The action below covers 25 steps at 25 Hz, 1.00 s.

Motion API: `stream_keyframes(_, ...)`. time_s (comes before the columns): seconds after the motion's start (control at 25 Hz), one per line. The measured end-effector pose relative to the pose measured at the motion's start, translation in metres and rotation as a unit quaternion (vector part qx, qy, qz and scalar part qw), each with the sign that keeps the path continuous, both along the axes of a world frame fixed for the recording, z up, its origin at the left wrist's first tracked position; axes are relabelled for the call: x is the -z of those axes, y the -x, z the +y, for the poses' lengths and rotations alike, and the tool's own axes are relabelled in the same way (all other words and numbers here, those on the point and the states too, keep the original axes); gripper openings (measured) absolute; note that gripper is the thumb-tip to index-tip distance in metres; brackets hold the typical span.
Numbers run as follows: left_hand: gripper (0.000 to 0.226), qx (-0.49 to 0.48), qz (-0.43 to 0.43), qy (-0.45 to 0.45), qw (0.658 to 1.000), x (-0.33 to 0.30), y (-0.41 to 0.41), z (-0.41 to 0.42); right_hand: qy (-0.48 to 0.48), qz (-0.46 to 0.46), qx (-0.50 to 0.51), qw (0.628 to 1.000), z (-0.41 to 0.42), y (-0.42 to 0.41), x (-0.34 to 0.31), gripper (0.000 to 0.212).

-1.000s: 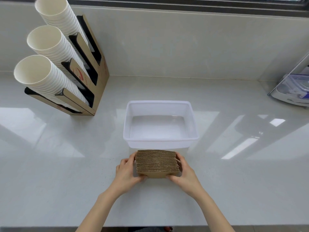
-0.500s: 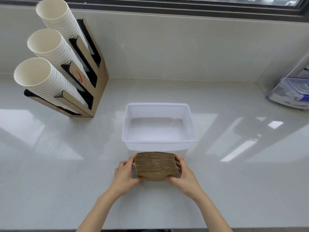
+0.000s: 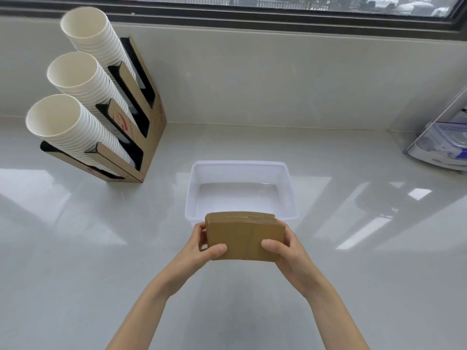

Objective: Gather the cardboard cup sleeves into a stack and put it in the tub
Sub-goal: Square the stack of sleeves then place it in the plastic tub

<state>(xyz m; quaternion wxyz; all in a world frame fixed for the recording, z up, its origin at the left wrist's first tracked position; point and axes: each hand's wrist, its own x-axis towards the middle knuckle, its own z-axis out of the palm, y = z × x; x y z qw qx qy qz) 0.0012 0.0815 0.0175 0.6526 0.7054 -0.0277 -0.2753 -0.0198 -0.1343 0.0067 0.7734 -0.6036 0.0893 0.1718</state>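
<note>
Head view: left hand (image 3: 202, 245) and right hand (image 3: 288, 248), grip clamped on sleeve stack (image 3: 245, 236), above desk (image 3: 75, 248), overlapping tub (image 3: 241, 164) near rim.

Two bare forearms enter from the lower edge, each narrowing toward a slender wrist. No sleeve, cuff, watch, bracelet or glove shows on either arm within view, and both are uncovered from the frame edge to the fingertips. The bare, ringless left hand (image 3: 199, 245) shows a thumb with a short, rounded, unpainted nail and the backs of several slim fingers. The bare, ringless right hand (image 3: 288, 251) shows a matching thumb, its nail likewise short and plain, and a smooth back with faint tendon lines. Knuckles are lightly creased. The elbows lie outside view.
</note>
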Motion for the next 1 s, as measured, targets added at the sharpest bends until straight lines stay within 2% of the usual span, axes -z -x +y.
stream_keyframes(0.16,0.071,-0.062,0.01,0.073,0.995,-0.008,-0.013,-0.008,0.013,-0.005,-0.006,1.0,0.007,-0.013,-0.013,0.083)
stream_keyframes(0.32,0.038,-0.107,0.016,0.113,0.988,-0.018,-0.031,-0.017,0.035,0.003,0.004,0.999,0.013,-0.027,-0.024,0.081)
stream_keyframes(0.4,0.039,-0.115,0.024,0.125,0.985,-0.021,-0.041,-0.018,0.051,-0.001,0.003,0.999,0.016,-0.033,-0.027,0.082)
stream_keyframes(0.52,0.031,-0.125,0.018,0.124,0.984,-0.025,-0.055,-0.019,0.062,-0.005,-0.007,0.998,0.019,-0.042,-0.032,0.07)
stream_keyframes(0.68,0.029,-0.113,0.0,0.08,0.99,-0.027,-0.069,-0.016,0.107,0.017,-0.05,0.993,0.017,-0.052,-0.036,0.066)
stream_keyframes(0.84,0.041,-0.084,-0.015,0.049,0.995,-0.029,-0.083,-0.006,0.125,0.038,-0.099,0.987,0.01,-0.065,-0.039,0.068)
stream_keyframes(1.0,0.042,-0.049,-0.016,0.03,0.998,-0.034,-0.093,0.002,0.126,0.037,-0.152,0.98,0.008,-0.08,-0.055,0.039)
